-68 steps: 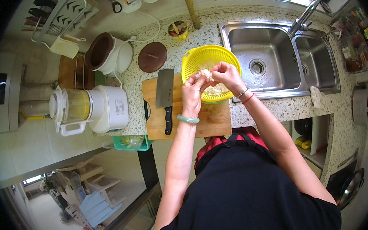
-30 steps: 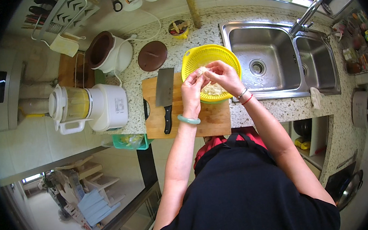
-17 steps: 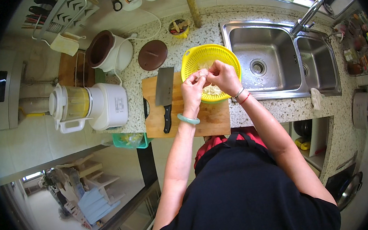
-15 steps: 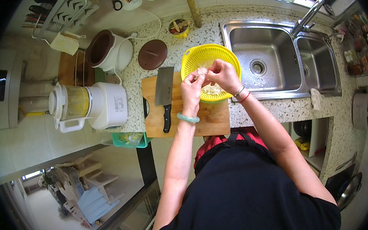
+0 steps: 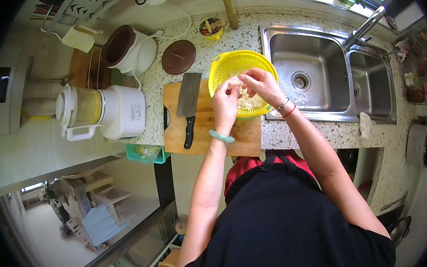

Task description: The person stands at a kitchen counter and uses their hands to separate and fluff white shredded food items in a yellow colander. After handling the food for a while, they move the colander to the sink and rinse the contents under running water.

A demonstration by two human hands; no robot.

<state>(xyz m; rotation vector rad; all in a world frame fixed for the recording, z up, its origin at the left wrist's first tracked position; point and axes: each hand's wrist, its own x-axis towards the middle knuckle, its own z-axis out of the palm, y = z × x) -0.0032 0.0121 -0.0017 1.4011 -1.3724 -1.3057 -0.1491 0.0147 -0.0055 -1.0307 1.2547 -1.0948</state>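
Observation:
Over a yellow colander (image 5: 219, 68), my left hand (image 5: 226, 102) and my right hand (image 5: 265, 87) are close together, fingertips pinched. Between them is a small pale piece of food, partly hidden by the fingers; its kind is unclear. Pale torn pieces (image 5: 249, 102) lie in the bottom of the colander, below my hands. The colander stands at the right edge of a wooden cutting board (image 5: 223, 135), overlapping it. Left of my hands, a cleaver (image 5: 189, 102) with a black handle rests on the board.
A double sink (image 5: 309, 70) with a faucet (image 5: 366, 28) is at right. On the left stand a blender (image 5: 101, 112) and a white pot (image 5: 139, 51), with its brown lid (image 5: 178, 57) nearby. A small yellow bowl (image 5: 213, 34) holds scraps. A green bin (image 5: 147, 153) hangs below the counter edge.
My hands have drawn slightly apart over the colander, and more of the pale pieces inside shows. The whole view has shifted a little.

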